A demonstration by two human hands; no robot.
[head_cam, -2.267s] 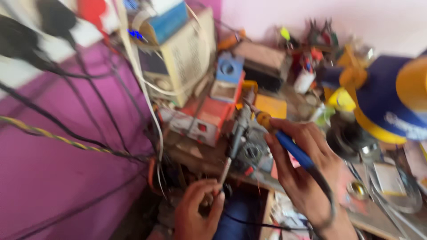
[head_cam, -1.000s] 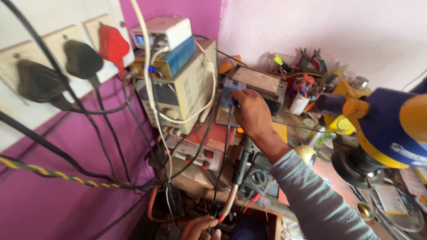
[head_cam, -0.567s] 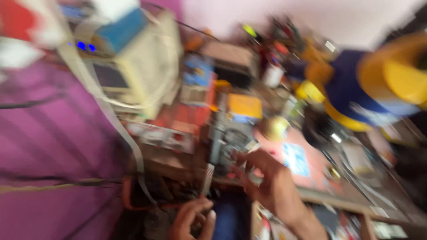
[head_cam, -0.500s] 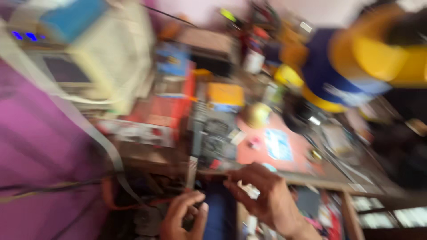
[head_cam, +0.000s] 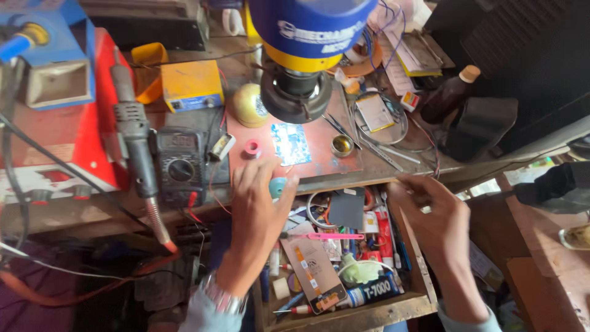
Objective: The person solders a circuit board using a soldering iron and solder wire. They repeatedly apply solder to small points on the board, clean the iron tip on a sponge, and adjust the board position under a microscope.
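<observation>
Head view: left hand [head_cam: 261,209], fingers spread, laid at tabletop [head_cam: 344,175] edge beside teal cap [head_cam: 277,187]; right hand [head_cam: 433,212] loosely curled, empty, on open drawer [head_cam: 412,258] rim. Rummaging step judged; a precise pinch is called for.

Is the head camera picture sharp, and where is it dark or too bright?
Head view: mostly sharp; the left hand by the small teal round object is slightly soft; lower left under the bench is dark; the upper right corner is black; no strong glare.

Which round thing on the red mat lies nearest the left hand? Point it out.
The small teal disc, right at the left hand fingertips on the mat's front edge. The pink tape ring and brass tin lie farther back.
</observation>
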